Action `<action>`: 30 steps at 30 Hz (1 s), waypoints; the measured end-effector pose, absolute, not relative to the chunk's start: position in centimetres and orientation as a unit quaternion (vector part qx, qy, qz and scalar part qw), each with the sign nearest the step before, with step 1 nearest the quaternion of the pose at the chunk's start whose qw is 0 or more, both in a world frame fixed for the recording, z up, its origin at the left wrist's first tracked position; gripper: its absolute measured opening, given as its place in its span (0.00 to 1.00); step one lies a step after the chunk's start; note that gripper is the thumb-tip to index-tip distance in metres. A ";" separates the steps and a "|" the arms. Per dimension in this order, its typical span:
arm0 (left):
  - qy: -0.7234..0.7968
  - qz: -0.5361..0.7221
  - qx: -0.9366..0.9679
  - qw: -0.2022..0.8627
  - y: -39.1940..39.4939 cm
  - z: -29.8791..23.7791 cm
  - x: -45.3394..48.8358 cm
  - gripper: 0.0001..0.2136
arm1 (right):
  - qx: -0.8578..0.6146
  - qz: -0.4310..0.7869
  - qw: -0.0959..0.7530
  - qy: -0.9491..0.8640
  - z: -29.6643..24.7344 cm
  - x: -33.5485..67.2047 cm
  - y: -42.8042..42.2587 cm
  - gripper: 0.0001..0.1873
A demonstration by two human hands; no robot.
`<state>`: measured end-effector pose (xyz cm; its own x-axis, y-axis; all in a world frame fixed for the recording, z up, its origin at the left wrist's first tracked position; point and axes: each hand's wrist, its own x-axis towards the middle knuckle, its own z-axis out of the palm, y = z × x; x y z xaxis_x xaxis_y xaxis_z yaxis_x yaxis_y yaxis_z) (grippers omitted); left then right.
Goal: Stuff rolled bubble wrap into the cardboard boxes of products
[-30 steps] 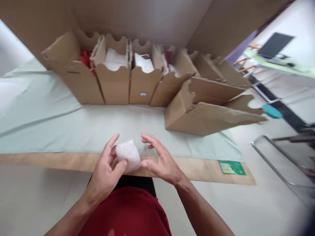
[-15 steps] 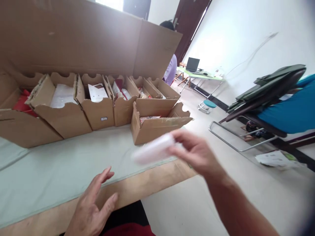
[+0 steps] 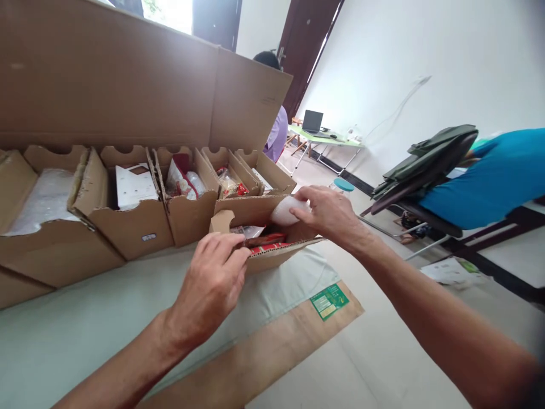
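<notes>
My right hand (image 3: 327, 215) is closed round a small white plastic-wrapped packet (image 3: 284, 211) and holds it over the near cardboard box (image 3: 259, 208), which stands in front of the row. My left hand (image 3: 213, 281) grips the front wall of that same box with bent fingers. Red and clear packets lie inside the box.
A row of open cardboard boxes (image 3: 136, 221) holding white and red packets stands on a pale green mat (image 3: 85, 324) before a tall cardboard wall. A person in a lilac top (image 3: 276, 130) sits behind it. A folding chair (image 3: 426, 170) and someone in blue (image 3: 489, 176) are at right.
My right hand took the white packet from between both hands and carried it right to the near box. My left hand reached forward onto the box's front wall. The view swung right.
</notes>
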<state>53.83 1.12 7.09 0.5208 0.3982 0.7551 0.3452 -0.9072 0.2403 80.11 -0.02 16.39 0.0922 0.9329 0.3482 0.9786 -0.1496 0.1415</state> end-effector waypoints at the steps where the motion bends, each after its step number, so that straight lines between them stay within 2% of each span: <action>1: 0.219 0.442 0.869 0.030 1.0 6.9 53.9 0.08 | -0.731 -0.180 0.032 -0.657 16.6 79.9 0.2 0.09; 8: 0.239 0.448 0.860 0.039 1.2 6.3 53.7 0.06 | -0.753 -0.125 -0.090 -0.640 17.3 78.5 3.2 0.11; 11: 0.233 0.452 0.860 0.043 1.5 6.0 53.8 0.08 | -0.713 -0.077 -0.139 -0.683 16.1 78.4 4.5 0.10; 15: 0.231 0.462 0.855 0.038 1.5 5.8 53.8 0.10 | -0.655 -0.007 -0.247 -0.714 14.8 77.9 5.3 0.11; 18: 0.230 0.462 0.856 0.033 1.4 5.7 53.7 0.10 | -0.648 -0.010 -0.257 -0.716 14.3 77.5 5.4 0.10; 22: 0.267 0.440 0.856 0.045 0.6 5.5 53.2 0.24 | -0.653 -0.026 -0.237 -0.719 14.3 77.7 5.1 0.08; 24: 0.299 0.431 0.848 0.073 0.0 5.4 52.6 0.32 | -0.645 -0.025 -0.200 -0.737 14.9 78.4 4.5 0.09; 27: 0.336 0.440 0.826 0.109 -0.8 5.1 51.2 0.36 | -0.656 -0.049 -0.005 -0.753 16.7 80.3 2.2 0.16; 30: 0.368 0.444 0.804 0.144 -1.2 4.4 49.9 0.35 | -0.681 -0.103 0.174 -0.704 17.8 82.9 -1.8 0.10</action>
